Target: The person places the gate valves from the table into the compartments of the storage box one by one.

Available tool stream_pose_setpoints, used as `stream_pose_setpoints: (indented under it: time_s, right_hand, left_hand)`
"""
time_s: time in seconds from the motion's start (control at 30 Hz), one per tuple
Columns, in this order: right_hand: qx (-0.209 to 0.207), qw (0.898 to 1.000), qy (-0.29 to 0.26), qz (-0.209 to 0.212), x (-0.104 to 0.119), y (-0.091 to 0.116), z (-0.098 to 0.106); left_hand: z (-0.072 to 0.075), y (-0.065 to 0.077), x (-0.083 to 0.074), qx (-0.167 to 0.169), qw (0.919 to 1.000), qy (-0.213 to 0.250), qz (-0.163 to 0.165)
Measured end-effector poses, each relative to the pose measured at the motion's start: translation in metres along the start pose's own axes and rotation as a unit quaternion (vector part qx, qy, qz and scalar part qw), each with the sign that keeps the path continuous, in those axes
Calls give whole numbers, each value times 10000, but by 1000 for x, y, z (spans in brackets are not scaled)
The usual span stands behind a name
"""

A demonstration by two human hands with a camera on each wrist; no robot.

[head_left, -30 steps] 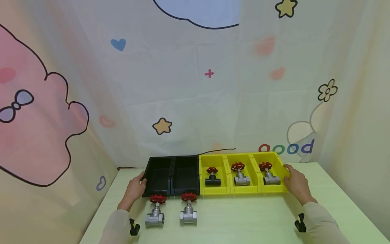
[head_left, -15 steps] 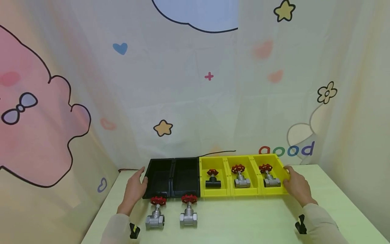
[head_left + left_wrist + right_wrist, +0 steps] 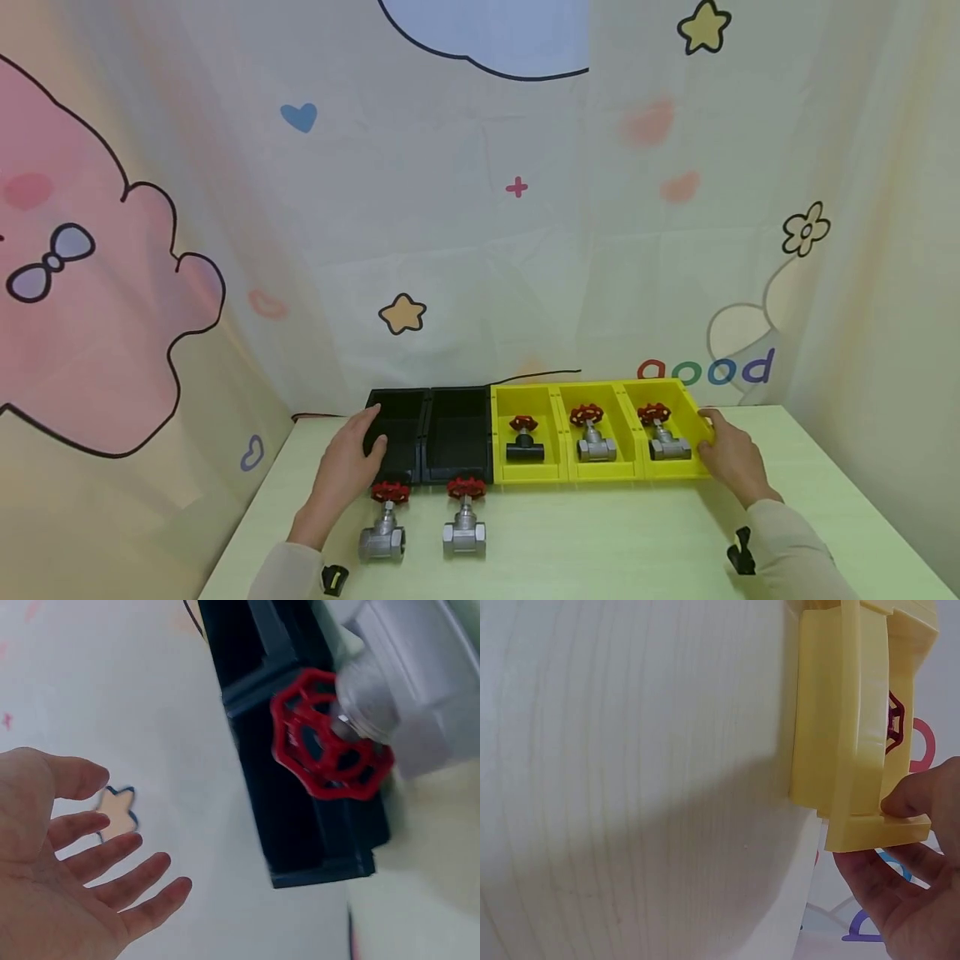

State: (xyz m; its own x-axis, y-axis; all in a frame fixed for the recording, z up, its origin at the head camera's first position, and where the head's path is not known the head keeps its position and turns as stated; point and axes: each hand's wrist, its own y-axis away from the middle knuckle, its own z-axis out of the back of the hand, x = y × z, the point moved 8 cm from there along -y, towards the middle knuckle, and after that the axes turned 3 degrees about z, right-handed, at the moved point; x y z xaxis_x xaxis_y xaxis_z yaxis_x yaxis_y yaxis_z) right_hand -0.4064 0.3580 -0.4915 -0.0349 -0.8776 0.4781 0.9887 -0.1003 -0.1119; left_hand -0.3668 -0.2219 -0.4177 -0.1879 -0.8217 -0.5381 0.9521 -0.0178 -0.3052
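My left hand (image 3: 345, 462) hovers over the leftmost black bin (image 3: 393, 433), fingers loosely spread and holding nothing; the left wrist view shows them apart from the bin. My right hand (image 3: 735, 454) pinches the right side wall of the rightmost yellow bin (image 3: 862, 832), thumb inside and fingers outside. Each of the yellow bins holds a red-wheeled valve: one black-bodied valve (image 3: 525, 442) and two metal gate valves, one of them the right gate valve (image 3: 666, 437). In front of the black bins stand a left gate valve (image 3: 384, 533) and another gate valve (image 3: 465, 529).
Two black bins and three yellow bins join in one row along the back of the pale table (image 3: 585, 542). Behind them hangs a printed curtain (image 3: 465, 250). A thin dark cable (image 3: 536, 372) runs behind the row.
My left hand has let go of the black bin's left side and moved right and over it. My right hand stays on the yellow bin. The bins and valves have not visibly moved.
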Motion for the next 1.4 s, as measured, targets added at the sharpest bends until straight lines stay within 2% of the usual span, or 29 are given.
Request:
stream_pose_setpoints:
  time_s: [0.1,0.37,0.57,0.83,0.97,1.2,1.4]
  right_hand:
    - [-45,10000,36,36,0,0,1]
    - [-107,9999,-47,71,-2,-1,-1]
    - [-162,9998,-4,151,-2,-2,-1]
    - [-42,9999,-75,56,-2,-2,-2]
    - [-56,9999,-67,53,-2,-3,-2]
    - [-1,9999,-115,28,-2,-2,-2]
    - [-1,9999,-126,21,-4,-1,-4]
  left_hand:
    - [1,6,-12,-18,9998,-141,-106]
    - [6,23,-38,-367,9964,-488,-587]
    - [6,34,-57,-450,9925,-630,-948]
    - [3,52,-78,-511,9855,-717,-1449]
    - [-3,59,-84,-374,9846,-806,-1504]
    - [-20,69,-89,234,9878,-773,-1333]
    - [-37,76,-92,721,9843,-847,-1367]
